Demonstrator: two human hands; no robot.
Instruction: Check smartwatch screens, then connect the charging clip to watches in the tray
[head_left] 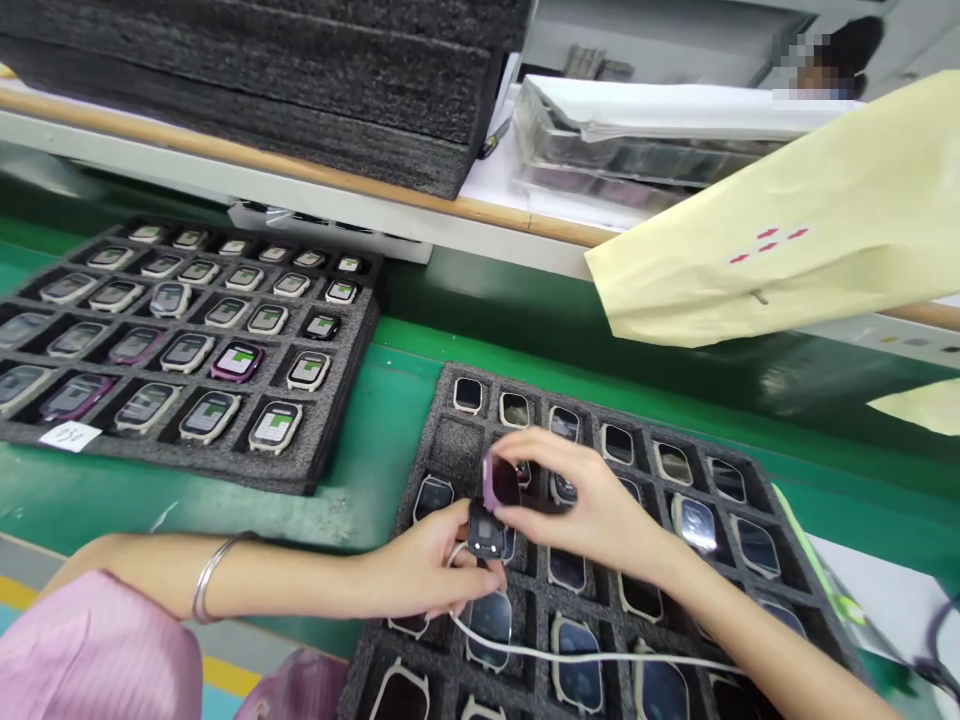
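Observation:
In my right hand (581,495) a purple square watch case (500,482) is pinched between thumb and fingers, its dark screen turned partly sideways. My left hand (420,572) is closed on a small black square block (486,531) with metal contacts on its face. The watch case's lower edge is close to the block's top; whether they touch I cannot tell. A white cable (585,658) runs from my left hand off to the right. Both hands are above a black foam tray (457,445) whose pockets hold several square watch cases, mostly pale-rimmed with dark screens.
Another foam tray (330,440) at the left holds rows of watch cases, several with lit screens, and a handwritten label (70,436). Stacked black foam (247,90) rests on the shelf behind. Yellow paper (780,240) hangs at the right, near a clear plastic box (555,150).

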